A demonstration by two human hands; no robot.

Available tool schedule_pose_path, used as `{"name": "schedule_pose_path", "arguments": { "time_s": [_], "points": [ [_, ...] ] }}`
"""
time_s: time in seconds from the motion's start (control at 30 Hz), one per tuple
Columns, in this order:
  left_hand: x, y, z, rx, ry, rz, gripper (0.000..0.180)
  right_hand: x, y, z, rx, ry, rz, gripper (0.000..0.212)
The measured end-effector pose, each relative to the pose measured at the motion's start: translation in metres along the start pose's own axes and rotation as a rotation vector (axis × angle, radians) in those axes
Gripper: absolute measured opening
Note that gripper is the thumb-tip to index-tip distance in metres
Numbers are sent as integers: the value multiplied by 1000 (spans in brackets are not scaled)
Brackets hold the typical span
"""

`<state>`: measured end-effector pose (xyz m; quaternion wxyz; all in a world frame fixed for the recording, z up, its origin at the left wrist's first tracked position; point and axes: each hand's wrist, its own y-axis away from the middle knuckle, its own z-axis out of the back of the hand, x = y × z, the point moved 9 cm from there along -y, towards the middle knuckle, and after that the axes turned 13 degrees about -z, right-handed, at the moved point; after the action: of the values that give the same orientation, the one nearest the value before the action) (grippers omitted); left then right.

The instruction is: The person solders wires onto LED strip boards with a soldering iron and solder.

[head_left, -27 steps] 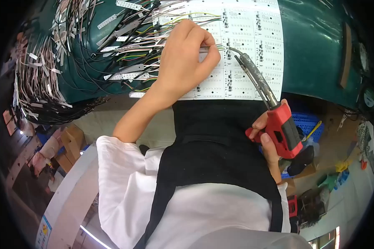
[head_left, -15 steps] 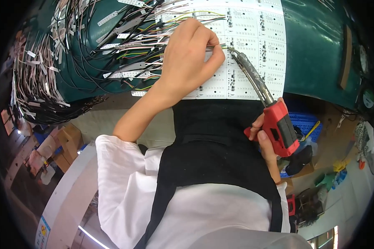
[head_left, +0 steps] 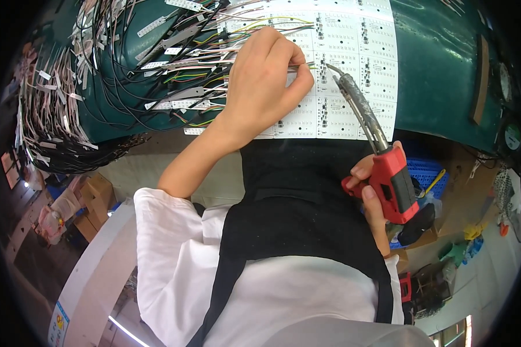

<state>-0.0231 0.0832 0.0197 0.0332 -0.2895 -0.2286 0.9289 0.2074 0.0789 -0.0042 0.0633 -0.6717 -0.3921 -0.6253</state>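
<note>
My left hand rests over a white panel of circuit boards, its thumb and fingers pinched on a thin wire whose end reaches a row of small dark parts. In my right hand is a red and black soldering gun, gripped by its handle. Its long metal barrel slants up and left, with the bent tip just to the right of the wire's end, seemingly a little apart from it. My left palm hides part of the boards and wires beneath.
Bundled wires with white strips and black cables cover the left of the green table. More wires hang at the far left. A brown bar lies at the right; a blue basket stands below the table.
The soldering gun has moved back slightly, right and down, and its tip has come away from the wire's end. My left hand has barely moved.
</note>
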Motion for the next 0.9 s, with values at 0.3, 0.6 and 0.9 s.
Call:
{"name": "schedule_pose_path", "arguments": {
  "time_s": [0.3,0.6,0.9],
  "points": [
    [0,-3,4,-27,96,32,10,-11,4,3,-2,-7,-95,75],
    [-3,-5,4,38,95,5,9,-11,3,3,-48,31,-124,70],
    [-4,-6,4,40,73,-22,9,-14,5,6,-55,93,-85,70]
  ]
}}
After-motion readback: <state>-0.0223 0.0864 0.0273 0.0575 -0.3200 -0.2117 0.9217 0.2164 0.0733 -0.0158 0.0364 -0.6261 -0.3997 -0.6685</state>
